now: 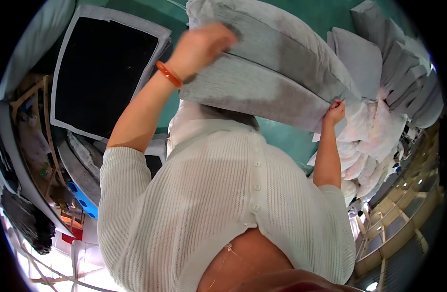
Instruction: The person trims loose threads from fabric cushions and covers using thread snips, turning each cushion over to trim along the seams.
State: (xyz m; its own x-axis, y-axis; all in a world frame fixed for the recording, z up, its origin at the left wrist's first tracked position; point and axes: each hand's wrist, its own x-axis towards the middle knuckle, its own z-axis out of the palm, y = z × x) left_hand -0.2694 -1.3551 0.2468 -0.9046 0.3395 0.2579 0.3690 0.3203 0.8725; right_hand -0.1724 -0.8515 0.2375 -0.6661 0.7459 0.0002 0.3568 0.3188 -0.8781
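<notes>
A large grey sofa cushion (262, 78) with a long dark seam lies across the space in front of my body. My right hand (334, 112) is closed on its right end, with the fingers pinching the fabric near the seam. My left hand (204, 46), with an orange bracelet (169, 74) on the wrist, is over the cushion's left end. Motion smears its fingers, and I cannot tell whether they grip the fabric or only brush it.
A grey padded panel with a black underside (104, 73) stands at the left, near a wooden frame (44, 121). At the right are stacked grey cushions (357, 61) and a heap of pale, plastic-looking bundles (374, 131). The floor (282, 141) is green.
</notes>
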